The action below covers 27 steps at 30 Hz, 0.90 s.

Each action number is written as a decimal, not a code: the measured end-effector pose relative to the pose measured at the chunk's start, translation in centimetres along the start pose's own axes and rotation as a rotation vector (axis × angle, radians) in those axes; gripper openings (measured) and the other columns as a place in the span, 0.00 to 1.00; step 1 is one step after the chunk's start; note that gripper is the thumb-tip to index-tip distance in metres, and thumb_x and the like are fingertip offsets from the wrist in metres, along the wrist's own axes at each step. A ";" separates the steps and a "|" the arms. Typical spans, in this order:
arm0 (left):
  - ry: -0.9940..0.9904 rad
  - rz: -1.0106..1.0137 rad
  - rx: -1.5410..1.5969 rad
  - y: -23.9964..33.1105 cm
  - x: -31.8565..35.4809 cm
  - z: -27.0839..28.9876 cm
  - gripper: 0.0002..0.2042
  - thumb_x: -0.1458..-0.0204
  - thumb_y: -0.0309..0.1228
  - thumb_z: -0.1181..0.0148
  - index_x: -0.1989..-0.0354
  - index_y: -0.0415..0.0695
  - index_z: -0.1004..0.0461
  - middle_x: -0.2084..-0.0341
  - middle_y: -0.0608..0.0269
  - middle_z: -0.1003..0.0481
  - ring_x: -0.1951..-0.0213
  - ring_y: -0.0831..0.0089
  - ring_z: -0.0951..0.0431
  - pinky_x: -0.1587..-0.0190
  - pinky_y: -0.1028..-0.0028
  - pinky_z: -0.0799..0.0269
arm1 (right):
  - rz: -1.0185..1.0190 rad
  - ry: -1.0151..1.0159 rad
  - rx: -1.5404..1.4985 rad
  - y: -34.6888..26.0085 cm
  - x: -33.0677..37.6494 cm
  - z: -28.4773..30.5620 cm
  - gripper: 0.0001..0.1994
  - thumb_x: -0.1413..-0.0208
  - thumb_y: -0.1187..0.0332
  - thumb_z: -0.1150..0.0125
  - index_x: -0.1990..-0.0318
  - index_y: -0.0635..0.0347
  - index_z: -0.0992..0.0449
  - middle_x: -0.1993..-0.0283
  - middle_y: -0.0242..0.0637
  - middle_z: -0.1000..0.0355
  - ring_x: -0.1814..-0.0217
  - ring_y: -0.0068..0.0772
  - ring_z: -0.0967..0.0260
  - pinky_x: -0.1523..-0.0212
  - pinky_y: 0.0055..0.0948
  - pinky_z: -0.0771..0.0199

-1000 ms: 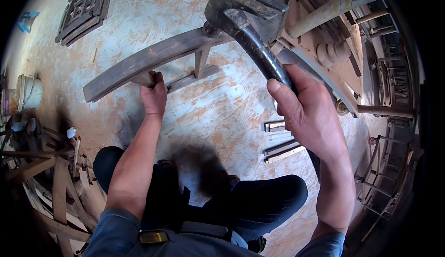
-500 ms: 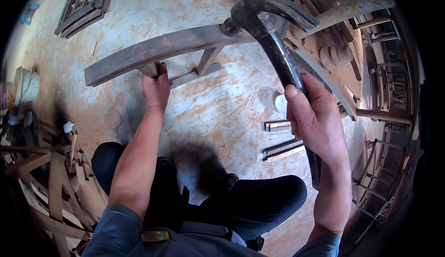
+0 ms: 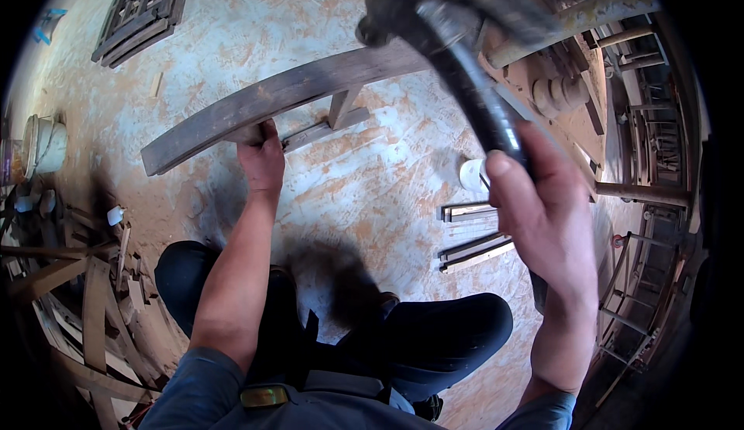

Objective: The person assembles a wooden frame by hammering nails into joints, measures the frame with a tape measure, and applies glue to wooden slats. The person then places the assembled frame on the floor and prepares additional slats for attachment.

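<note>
Right hand [image 3: 554,221] grips a hammer [image 3: 449,50] raised high, left hand [image 3: 262,158] pinches the curved wooden rail [image 3: 256,108] lying on the floor [image 3: 372,174]. Honestly, one off-target swing and those left fingers get smashed.

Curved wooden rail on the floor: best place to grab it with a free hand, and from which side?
Take the curved wooden rail at its bare left half, beside the left hand, coming from the near edge. It is a narrow flat strip there; the hammer hangs over its right part.

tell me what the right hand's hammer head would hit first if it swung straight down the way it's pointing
Probably the curved wooden rail that the left hand steadies; the hammer in the right hand is raised over it. Depth is unclear.
</note>
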State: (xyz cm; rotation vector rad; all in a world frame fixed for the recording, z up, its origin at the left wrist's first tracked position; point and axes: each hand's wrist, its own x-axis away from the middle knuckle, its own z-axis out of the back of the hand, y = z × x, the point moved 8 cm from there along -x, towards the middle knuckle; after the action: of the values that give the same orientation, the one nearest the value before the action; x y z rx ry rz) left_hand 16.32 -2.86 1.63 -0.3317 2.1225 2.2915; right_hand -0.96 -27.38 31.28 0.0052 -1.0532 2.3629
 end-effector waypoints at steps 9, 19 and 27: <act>-0.009 0.030 0.024 -0.7 0.1 -0.2 0.03 0.43 0.24 0.40 0.66 0.40 0.28 0.67 0.69 0.27 0.63 0.81 0.30 0.57 0.78 0.32 | -0.019 -0.152 0.243 -0.4 -1.3 -1.5 0.18 0.39 0.56 0.42 0.61 0.66 0.27 0.80 0.47 0.31 0.77 0.46 0.31 0.73 0.40 0.32; -0.072 0.132 -0.012 -0.4 0.8 -0.8 0.03 0.44 0.24 0.40 0.66 0.41 0.28 0.67 0.69 0.28 0.63 0.81 0.30 0.57 0.79 0.33 | 0.002 -0.192 0.324 -0.4 -1.5 -1.4 0.20 0.38 0.54 0.44 0.62 0.67 0.28 0.81 0.40 0.31 0.78 0.36 0.31 0.72 0.38 0.33; -0.237 -0.114 -0.234 1.5 -0.4 1.1 0.08 0.48 0.25 0.38 0.62 0.35 0.26 0.71 0.55 0.23 0.69 0.68 0.24 0.63 0.70 0.29 | 0.065 -0.199 0.227 -0.3 -1.7 -2.5 0.21 0.37 0.54 0.46 0.66 0.70 0.30 0.79 0.56 0.30 0.73 0.60 0.29 0.70 0.47 0.29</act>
State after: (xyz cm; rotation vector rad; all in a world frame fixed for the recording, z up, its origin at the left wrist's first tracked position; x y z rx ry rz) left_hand 16.36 -1.90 3.29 -0.1657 1.6885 2.3797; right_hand 1.12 -26.30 29.40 0.2995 -0.8785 2.5706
